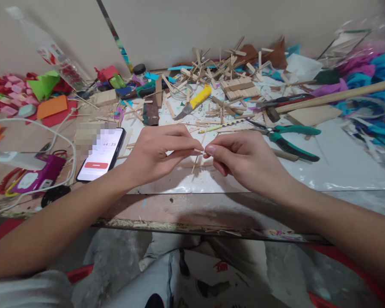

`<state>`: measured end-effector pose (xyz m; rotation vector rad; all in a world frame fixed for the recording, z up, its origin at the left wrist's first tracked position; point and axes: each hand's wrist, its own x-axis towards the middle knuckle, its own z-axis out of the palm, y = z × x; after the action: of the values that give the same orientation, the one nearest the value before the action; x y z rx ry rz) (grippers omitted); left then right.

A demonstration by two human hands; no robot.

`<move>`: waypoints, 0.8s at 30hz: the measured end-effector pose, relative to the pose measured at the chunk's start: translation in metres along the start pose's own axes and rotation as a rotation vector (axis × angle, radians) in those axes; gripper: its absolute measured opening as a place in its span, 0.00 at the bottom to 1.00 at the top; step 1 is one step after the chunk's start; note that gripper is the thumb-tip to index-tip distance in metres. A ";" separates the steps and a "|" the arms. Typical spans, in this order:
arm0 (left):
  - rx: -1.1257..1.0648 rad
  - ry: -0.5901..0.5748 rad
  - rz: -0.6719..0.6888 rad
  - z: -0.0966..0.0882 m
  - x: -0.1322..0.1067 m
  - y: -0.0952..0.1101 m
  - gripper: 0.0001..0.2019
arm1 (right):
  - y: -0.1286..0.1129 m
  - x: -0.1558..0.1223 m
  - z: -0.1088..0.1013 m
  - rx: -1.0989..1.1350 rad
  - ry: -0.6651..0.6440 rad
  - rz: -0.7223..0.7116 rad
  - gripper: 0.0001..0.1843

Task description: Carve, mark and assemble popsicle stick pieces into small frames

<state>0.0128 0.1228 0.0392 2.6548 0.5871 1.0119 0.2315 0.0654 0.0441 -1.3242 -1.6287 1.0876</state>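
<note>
Pinching a tiny wooden stick (199,150) from both ends, the two hands meet in the middle of the frame. The left hand (157,152) grips one end with thumb and fingers closed tight. The right hand (244,159) holds the other end the same way, fingers squeezed narrow. The stick is thin, pale and straight, and it sits just above the table (179,206), over a smooth white sheet (340,164).

One phone (101,157) lies flat just left of the left hand, and its screen glows with a red bar. One pair of pliers (290,139) with green rubbery handles lies to the right. One knife (195,99) with a chunky yellow handle rests in the upper middle. Behind it is a messy pile of flat wooden sticks (218,68), too many to count. One long round wooden rod (340,96) slants across the upper right. Soft pink foam bits (11,92) sit at the upper left.
</note>
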 end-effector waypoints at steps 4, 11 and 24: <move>0.013 -0.023 -0.052 -0.001 0.002 0.000 0.07 | 0.001 0.003 0.002 0.069 -0.002 0.039 0.21; -0.271 -0.086 -0.139 0.004 0.006 -0.004 0.07 | 0.006 0.010 -0.007 0.050 -0.028 0.019 0.24; -0.411 0.091 -0.372 0.015 0.002 0.003 0.05 | 0.002 0.009 -0.006 -0.020 -0.017 -0.021 0.24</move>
<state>0.0252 0.1202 0.0308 2.0579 0.7620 1.0143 0.2366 0.0752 0.0449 -1.3113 -1.6664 1.0753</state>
